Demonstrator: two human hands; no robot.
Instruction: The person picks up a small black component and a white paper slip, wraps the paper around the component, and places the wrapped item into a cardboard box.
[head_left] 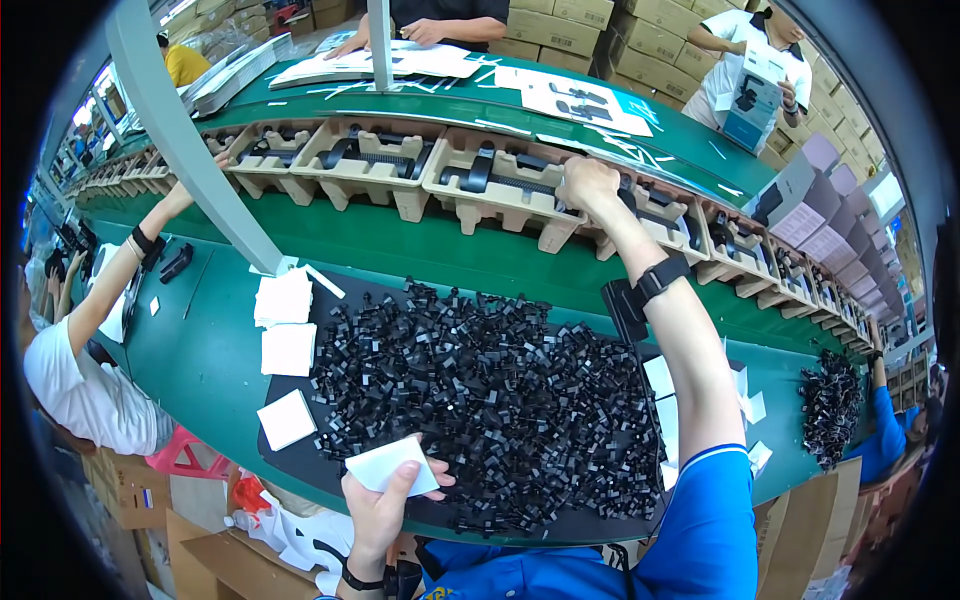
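Note:
My left hand [378,512] grips a small white paper sheet [375,466] at the near edge of the table, thumb on top. Beside it spreads a large heap of small black plastic parts [480,390] on a dark mat. My right arm stretches over the heap to the line of moulded pulp trays [478,211]. At one of these trays my right hand [590,186] is curled down, fingers bent inward; what they hold, if anything, is hidden. Black devices with ribbed bars [375,158] lie in the trays.
Stacks of white paper [284,298] lie left of the heap. A grey metal post [190,140] rises at the left. Another person's arm [120,265] reaches to the trays there. Across the line, a person holds a box [752,97]. A second black heap [832,410] sits at right.

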